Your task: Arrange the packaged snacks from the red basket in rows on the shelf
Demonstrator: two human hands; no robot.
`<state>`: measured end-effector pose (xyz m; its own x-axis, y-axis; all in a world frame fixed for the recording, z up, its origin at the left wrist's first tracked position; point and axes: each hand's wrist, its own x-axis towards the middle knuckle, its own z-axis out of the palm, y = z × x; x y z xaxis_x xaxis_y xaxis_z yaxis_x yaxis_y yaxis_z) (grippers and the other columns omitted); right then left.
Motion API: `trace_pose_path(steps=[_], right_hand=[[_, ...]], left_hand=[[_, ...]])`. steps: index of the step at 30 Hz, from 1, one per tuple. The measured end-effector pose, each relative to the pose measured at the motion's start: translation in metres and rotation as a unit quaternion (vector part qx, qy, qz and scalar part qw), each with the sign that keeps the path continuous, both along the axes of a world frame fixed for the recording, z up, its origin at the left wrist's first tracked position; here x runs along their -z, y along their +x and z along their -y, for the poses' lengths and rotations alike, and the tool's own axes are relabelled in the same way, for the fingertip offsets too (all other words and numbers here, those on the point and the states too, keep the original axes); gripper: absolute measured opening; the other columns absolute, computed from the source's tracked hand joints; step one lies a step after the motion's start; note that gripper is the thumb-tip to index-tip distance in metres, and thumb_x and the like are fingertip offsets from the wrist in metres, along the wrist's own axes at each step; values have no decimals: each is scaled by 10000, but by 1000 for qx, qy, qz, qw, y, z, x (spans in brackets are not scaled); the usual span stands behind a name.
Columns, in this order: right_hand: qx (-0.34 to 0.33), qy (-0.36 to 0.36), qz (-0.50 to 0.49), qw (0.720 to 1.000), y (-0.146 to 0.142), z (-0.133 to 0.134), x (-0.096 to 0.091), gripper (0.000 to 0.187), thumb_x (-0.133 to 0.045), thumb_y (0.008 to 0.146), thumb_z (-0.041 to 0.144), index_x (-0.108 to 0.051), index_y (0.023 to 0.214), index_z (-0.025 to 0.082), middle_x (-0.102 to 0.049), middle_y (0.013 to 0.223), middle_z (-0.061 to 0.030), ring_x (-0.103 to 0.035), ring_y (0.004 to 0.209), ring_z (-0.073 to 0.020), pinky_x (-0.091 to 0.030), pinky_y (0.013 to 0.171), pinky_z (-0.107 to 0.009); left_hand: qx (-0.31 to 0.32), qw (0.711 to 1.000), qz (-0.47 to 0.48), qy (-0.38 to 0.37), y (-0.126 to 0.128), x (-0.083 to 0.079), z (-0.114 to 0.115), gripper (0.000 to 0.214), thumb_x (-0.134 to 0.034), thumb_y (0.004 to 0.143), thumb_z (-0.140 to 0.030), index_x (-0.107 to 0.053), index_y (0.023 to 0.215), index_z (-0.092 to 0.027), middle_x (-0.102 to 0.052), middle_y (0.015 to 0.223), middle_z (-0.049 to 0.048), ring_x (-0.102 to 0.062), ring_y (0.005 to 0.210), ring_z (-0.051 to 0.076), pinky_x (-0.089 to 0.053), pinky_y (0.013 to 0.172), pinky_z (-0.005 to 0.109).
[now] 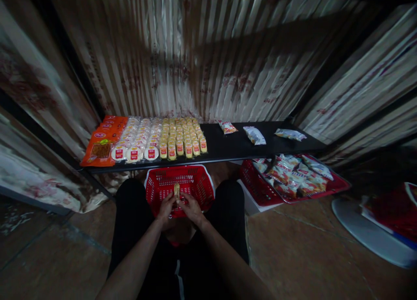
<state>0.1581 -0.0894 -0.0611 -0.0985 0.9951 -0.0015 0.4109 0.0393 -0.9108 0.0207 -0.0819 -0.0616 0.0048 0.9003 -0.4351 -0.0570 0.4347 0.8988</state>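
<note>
Between my knees stands a red plastic basket (203,182) with slotted walls. Over its near side, my left hand (167,205) and my right hand (191,206) come together around a small yellow wrapped snack cake (177,191). The fingers of both hands are closed on it from either side. It looks like the yellow packaged cakes (180,137) set in rows on the black shelf just beyond the basket. To their left are rows of round white packaged cakes (135,139). The basket floor is partly hidden by my hands.
Orange snack packets (106,141) lie at the left end of the black shelf (215,145). Several single packets, one a white pouch (254,135), lie on its right. A second red basket (335,189), full of snack bags (296,174), stands below right. Striped curtain (195,52) hangs behind.
</note>
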Motion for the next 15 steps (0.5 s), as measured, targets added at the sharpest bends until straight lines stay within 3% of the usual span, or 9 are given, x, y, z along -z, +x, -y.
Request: trace_pose_path(steps=[8, 12, 15], right_hand=[[83, 52, 60, 993, 1, -6, 8, 305, -590, 750, 271, -685, 1023, 173, -677, 969, -96, -650, 885, -213, -516, 831, -334], [115, 83, 92, 986, 1, -8, 14, 299, -539, 790, 303, -689, 1020, 183, -677, 900, -85, -655, 841, -208, -529, 784, -323], [134, 98, 91, 982, 0, -9, 14, 338, -499, 818, 313, -660, 1076, 165, -683, 971, -115, -658, 911, -227, -527, 816, -346]], left_hand=[[-41, 998, 50, 6, 4, -6, 3, 526, -696, 647, -406, -648, 1122, -184, -674, 997, 84, -635, 868, 198, -482, 749, 300], [-48, 996, 73, 34, 6, -5, 2, 518, -728, 594, -400, -673, 1066, -191, -662, 1056, 86, -607, 998, 223, -471, 837, 318], [-48, 993, 88, 61, 9, -3, 1, 563, -729, 575, -431, -662, 1081, -192, -637, 1154, 111, -574, 1086, 255, -460, 888, 357]])
